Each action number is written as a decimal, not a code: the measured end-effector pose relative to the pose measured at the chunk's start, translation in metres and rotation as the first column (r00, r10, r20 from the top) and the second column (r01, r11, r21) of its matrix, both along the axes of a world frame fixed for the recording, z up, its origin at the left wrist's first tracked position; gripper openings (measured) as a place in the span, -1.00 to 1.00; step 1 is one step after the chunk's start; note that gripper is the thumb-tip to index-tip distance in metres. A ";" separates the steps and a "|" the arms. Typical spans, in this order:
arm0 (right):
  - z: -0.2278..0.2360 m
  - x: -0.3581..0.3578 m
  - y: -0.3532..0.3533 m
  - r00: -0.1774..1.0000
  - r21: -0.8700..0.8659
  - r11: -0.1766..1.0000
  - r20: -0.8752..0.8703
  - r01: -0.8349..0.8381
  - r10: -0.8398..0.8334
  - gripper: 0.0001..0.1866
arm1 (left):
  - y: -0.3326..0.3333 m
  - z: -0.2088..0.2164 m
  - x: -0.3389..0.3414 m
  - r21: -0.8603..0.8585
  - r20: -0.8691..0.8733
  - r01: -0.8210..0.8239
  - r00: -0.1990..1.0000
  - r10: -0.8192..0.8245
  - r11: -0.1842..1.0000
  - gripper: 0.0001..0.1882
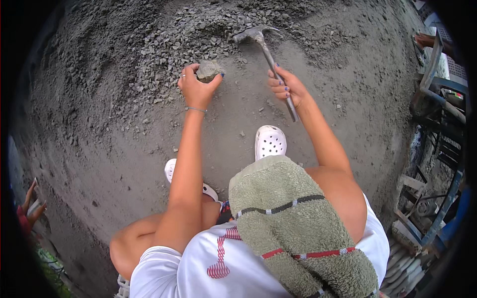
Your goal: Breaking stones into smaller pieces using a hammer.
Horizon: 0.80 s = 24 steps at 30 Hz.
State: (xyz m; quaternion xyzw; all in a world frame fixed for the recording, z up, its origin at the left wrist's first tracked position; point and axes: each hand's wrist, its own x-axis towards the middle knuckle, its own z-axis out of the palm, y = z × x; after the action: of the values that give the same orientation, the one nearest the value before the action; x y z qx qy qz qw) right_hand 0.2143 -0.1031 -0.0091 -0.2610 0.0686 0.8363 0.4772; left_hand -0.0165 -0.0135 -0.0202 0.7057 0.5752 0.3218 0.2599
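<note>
Grey ground [124, 156] spreads beneath loose gravel [181, 39]; the right grip [290, 89] is closed around the hammer [269, 56], and the left grip [197, 92] clasps the stone [209, 71] just beside the gravel. A glancing blow could hurt the left grip, since it sits so close around the stone. Any container among the right-edge clutter [427, 207] is too unclear to tell.

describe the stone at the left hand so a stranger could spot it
Find the grey gravel at the top of the view. At its lower right edge, the left hand holds a chunky stone between thumb and fingers. It is far bigger than the chips around it.
</note>
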 end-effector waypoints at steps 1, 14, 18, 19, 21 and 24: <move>0.007 -0.002 -0.005 1.000 0.004 1.000 0.002 -0.002 0.002 -0.73 | 0.003 0.000 0.001 0.029 -0.017 -0.001 1.000 0.001 1.000 -0.40; 0.066 0.021 -0.229 0.938 -0.590 0.807 0.290 0.019 0.189 -0.80 | 0.010 0.007 -0.003 0.038 0.036 -0.063 0.997 0.061 0.997 -0.44; 0.049 0.017 -0.212 0.955 -0.508 0.858 0.210 -0.075 0.208 -0.78 | 0.010 0.003 -0.006 0.003 0.097 -0.071 0.993 0.070 0.997 -0.42; 0.043 0.014 -0.196 0.972 -0.470 0.873 0.117 -0.126 0.203 -0.78 | 0.010 0.003 -0.007 0.008 0.103 -0.074 0.992 0.073 0.997 -0.42; 0.027 0.002 -0.162 0.976 -0.382 0.902 -0.007 -0.202 0.216 -0.76 | 0.011 0.004 -0.013 0.028 0.098 -0.089 0.992 0.085 0.996 -0.42; 0.002 -0.018 -0.111 0.980 -0.326 0.931 0.053 -0.165 0.192 -0.73 | 0.009 0.006 -0.007 0.070 0.061 -0.137 0.989 0.133 0.988 -0.42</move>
State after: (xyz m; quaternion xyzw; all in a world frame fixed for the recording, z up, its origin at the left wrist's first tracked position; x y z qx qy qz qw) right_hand 0.1960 -0.2141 -0.0067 -0.3750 0.1590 0.8423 0.3531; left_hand -0.0230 -0.0048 -0.0139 0.6651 0.6017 0.3794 0.2271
